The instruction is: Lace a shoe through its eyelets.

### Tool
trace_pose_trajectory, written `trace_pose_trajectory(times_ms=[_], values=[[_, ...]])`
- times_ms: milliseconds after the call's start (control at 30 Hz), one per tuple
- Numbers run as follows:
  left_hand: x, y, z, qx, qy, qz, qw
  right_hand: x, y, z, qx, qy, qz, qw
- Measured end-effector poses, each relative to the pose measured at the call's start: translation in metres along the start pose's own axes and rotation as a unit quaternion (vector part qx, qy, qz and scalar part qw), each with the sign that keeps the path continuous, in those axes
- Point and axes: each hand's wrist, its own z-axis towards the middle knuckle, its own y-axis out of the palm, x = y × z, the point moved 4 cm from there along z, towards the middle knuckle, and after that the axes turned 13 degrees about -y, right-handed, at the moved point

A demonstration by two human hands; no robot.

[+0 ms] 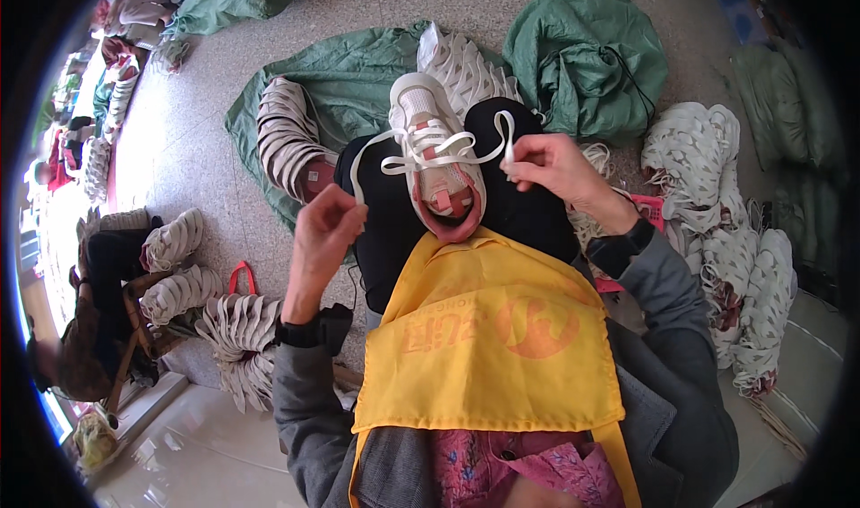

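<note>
The left hand (324, 230) is pinching one end of a white lace (430, 154), and the right hand (551, 167) is pinching the other end, at nine and three o'clock of the shoe (436, 150). The shoe (white upper, pink lining) is resting on the person's black-clad knees, above a yellow apron (488, 338). Its long axis is running twelve to six, toe pointing to twelve, heel opening facing the person. Stacks of shoe uppers (735, 230) and green sacks (587, 55) are lying around.

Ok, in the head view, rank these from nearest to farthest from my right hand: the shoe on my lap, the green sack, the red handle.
From right hand:
1. Shoe, just left, on the lap.
2. Green sack, above, on the floor.
3. Red handle, far left, by stacked uppers.
</note>
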Motion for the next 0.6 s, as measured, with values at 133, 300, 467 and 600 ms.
trace_pose_trajectory(times_ms=[133,300,467,600], values=[[-0.005,0.016,0.011,-0.037,-0.007,-0.028,0.999,0.004,0.017,0.015,0.066,-0.051,0.076,0.994],[-0.013,0.038,0.02,-0.038,0.013,-0.125,0.991,0.006,0.028,0.022,0.111,-0.09,0.084,0.986],[-0.019,0.047,0.021,-0.034,0.017,-0.15,0.988,0.013,0.032,0.025,0.115,-0.112,0.028,0.987],[-0.02,0.046,0.022,-0.025,0.02,-0.164,0.986,0.008,0.035,0.022,0.111,-0.107,0.007,0.988]])
